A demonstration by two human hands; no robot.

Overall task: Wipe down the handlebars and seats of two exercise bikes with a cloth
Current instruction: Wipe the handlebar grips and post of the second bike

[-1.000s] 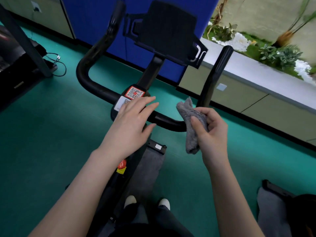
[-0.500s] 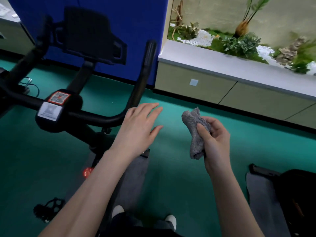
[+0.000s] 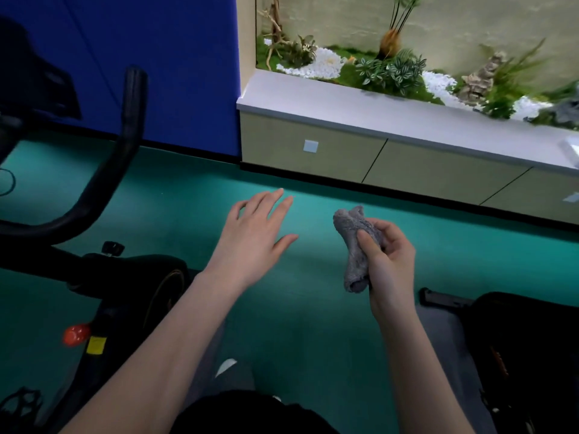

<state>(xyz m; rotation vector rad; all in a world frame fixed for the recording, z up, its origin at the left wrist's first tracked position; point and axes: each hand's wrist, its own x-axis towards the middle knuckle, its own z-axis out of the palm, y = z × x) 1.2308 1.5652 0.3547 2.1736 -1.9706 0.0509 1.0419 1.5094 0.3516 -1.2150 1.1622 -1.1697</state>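
A teal floor (image 3: pixel 313 324) runs back to a blue wall (image 3: pixel 172 73) and a low cabinet (image 3: pixel 344 158) topped with plants (image 3: pixel 391 70). The exercise bike (image 3: pixel 125 277) stands at the left, its black handlebar (image 3: pixel 131 120) curving upward, touched by neither hand. The left hand (image 3: pixel 253 236) hovers over the floor, its grip wide open, fingers spread and holding nothing. Near it, the right hand (image 3: pixel 390 264) has its grip curled round a bunched grey cloth (image 3: pixel 349 227), held in the air well apart from the bike.
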